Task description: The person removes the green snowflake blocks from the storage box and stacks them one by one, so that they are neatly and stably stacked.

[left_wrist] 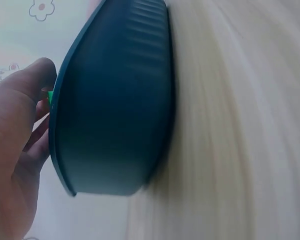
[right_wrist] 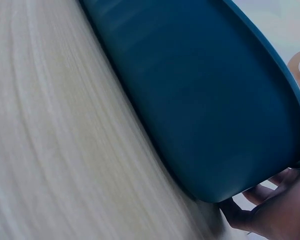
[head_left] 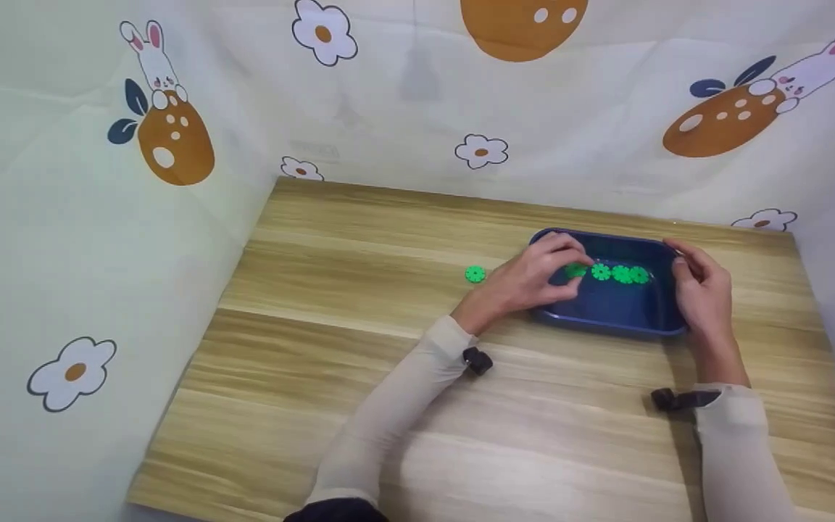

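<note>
A pinched green disc (head_left: 575, 271) is held between the thumb and fingers of the left hand (head_left: 533, 277), at the left part of the blue tray (head_left: 620, 308); the disc is partly hidden. The tray's right end is gripped by the right hand (head_left: 707, 293). Three toothed green discs (head_left: 601, 272) are contained in the tray; a stray disc (head_left: 475, 274) is located left of it, on the wooden table (head_left: 359, 275).

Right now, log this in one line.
left hand pinches green disc over blue tray | right hand grips tray | another disc lies on table
</note>
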`<state>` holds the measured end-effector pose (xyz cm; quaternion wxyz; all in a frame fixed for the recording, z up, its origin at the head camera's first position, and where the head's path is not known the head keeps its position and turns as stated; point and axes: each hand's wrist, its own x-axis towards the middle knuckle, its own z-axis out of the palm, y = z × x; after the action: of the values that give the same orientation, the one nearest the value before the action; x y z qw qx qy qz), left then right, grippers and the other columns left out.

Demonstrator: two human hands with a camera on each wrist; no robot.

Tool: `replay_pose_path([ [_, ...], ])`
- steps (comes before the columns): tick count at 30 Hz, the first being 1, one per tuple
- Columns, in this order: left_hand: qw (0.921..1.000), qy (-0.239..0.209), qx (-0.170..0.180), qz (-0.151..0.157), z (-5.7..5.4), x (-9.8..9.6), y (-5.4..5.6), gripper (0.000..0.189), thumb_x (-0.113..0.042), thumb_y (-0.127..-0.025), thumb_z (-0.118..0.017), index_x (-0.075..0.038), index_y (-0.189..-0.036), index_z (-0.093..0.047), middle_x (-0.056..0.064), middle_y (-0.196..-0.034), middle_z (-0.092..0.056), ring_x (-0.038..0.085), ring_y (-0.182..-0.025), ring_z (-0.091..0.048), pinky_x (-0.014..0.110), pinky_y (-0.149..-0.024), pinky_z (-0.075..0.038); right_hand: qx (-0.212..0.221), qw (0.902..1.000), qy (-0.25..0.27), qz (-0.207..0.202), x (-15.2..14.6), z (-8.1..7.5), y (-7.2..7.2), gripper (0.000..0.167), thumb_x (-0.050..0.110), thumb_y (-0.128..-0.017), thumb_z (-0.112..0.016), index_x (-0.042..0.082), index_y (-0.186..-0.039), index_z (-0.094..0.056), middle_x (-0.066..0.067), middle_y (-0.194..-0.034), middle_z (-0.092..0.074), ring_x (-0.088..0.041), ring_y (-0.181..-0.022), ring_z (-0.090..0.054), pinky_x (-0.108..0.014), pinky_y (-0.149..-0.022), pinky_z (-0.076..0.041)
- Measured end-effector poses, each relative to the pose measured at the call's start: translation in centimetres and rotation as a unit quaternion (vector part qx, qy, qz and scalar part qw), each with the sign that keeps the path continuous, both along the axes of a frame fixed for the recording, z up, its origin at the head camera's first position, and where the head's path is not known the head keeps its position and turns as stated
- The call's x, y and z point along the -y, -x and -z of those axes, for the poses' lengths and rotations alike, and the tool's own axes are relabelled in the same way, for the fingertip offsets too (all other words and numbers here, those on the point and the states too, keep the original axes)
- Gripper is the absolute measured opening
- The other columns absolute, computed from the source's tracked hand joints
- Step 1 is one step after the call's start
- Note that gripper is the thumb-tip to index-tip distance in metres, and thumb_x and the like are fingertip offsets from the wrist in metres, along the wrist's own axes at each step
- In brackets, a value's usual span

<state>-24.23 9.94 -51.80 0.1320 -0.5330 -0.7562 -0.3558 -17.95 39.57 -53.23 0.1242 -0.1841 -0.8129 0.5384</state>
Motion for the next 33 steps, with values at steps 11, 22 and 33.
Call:
replay_pose_path([
  [11,0.9994,-0.012,0.032,-0.008,0.4,3.2,0.2,0.027,-0.014,-0.099,-0.071,-0.005,-0.124,-0.078,0.008,-0.125,-0.069,0.016,-0.12,-0.065,0.015,-0.106,-0.05,0.005,0.9999,0.015,-0.005,-0.5,0.4,0.0,0.039,0.018,-0.111,-0.052,0.021,-0.146,-0.07,0.012,-0.128,-0.072,-0.006,-0.107,-0.052,-0.017,-0.084,-0.039],
  [22,0.996,-0.04,0.074,-0.03,1.3,5.4,0.6,0.026,-0.01,-0.098,-0.071,-0.006,-0.123,-0.077,0.009,-0.127,-0.07,0.017,-0.124,-0.064,0.019,-0.11,-0.051,0.007,0.9997,0.024,-0.007,-0.7,0.5,0.0,0.04,0.018,-0.111,-0.053,0.021,-0.147,-0.069,0.012,-0.131,-0.071,-0.006,-0.108,-0.051,-0.017,-0.086,-0.039],
  [33,0.9914,-0.047,0.112,-0.049,1.8,8.9,1.0,0.027,-0.006,-0.095,-0.076,-0.007,-0.122,-0.075,0.005,-0.126,-0.072,0.016,-0.114,-0.068,0.032,-0.103,-0.06,0.004,0.9995,0.03,-0.004,-0.3,0.4,0.0,0.039,0.02,-0.112,-0.053,0.022,-0.147,-0.069,0.016,-0.136,-0.069,-0.006,-0.115,-0.052,-0.013,-0.089,-0.04],
])
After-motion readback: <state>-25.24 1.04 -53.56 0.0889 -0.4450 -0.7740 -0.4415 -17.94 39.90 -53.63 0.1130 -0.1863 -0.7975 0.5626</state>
